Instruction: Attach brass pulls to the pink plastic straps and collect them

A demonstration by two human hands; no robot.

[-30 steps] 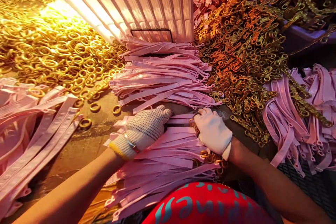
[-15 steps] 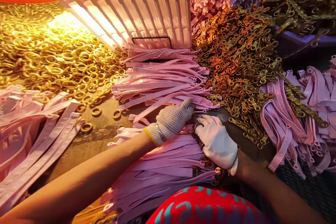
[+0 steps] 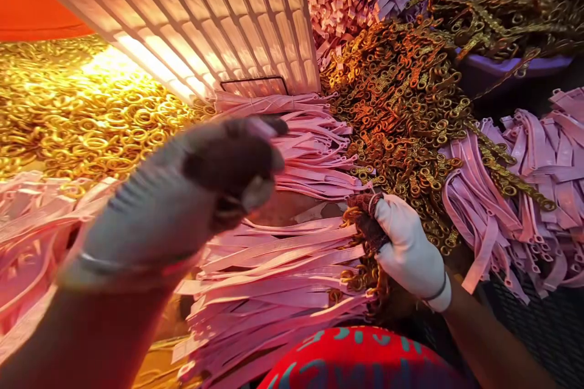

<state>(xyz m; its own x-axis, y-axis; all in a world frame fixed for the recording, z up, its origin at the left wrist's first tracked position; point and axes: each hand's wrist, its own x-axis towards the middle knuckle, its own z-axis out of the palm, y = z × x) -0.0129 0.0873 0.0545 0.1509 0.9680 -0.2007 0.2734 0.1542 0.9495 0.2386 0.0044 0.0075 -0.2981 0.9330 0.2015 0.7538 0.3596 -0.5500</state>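
Observation:
My left hand [image 3: 182, 194], in a pale glove with dark, worn fingers, is raised close to the camera over the left side. Motion smears it; the fingers look bent, but their grip is unclear. My right hand [image 3: 404, 234], in a white glove with dark fingertips, is closed at the right ends of the near pink straps [image 3: 274, 279]. Brass-coloured clasps [image 3: 365, 279] lie beside and below its fingers. What the fingers hold is hidden. Beyond the hands, a second row of pink straps [image 3: 314, 158] lies crosswise, its small end loops facing right.
Brass-coloured rings [image 3: 109, 134] are heaped at the left, near a white ribbed panel [image 3: 201, 18]. A pile of clasps [image 3: 396, 109] spreads at the right, with a purple container [image 3: 511, 67] behind. More pink straps [image 3: 483, 213] lie at the right and far left.
My left hand has come away from beside the right one, moving left and up toward the camera. My right hand has shifted slightly right and turned, its dark fingertips now showing.

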